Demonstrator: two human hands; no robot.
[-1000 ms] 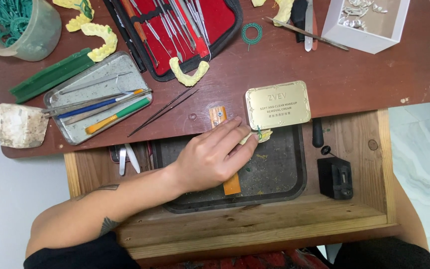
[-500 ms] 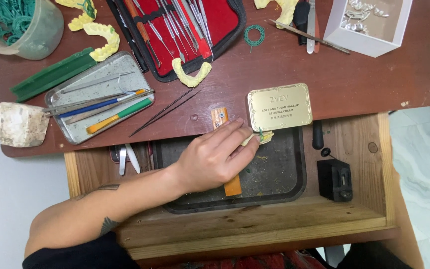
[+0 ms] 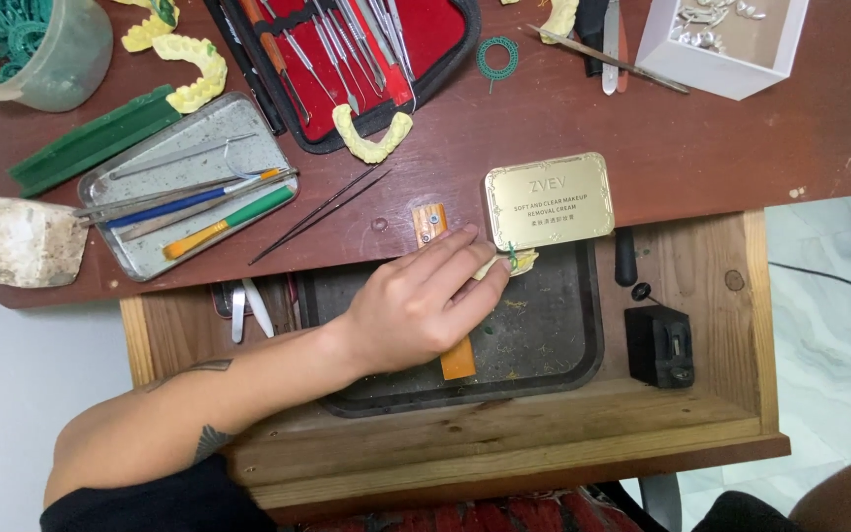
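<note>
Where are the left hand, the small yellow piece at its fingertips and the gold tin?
left hand (image 3: pixel 416 310), head view, back of hand
small yellow piece (image 3: pixel 521 261), head view, exposed end
gold tin (image 3: pixel 550 200), head view, lid centre

There is one view only, from the camera on my head, and it looks almost straight down. It sits well above the work, far enough to take in most of the brown surface (image 3: pixel 583 128) across the top of the frame and the open wooden drawer (image 3: pixel 544 443) below it. My left hand (image 3: pixel 416 310) lies near the centre, the forearm running in from the lower left corner. My body is at the bottom edge, pale floor at the right.
</note>
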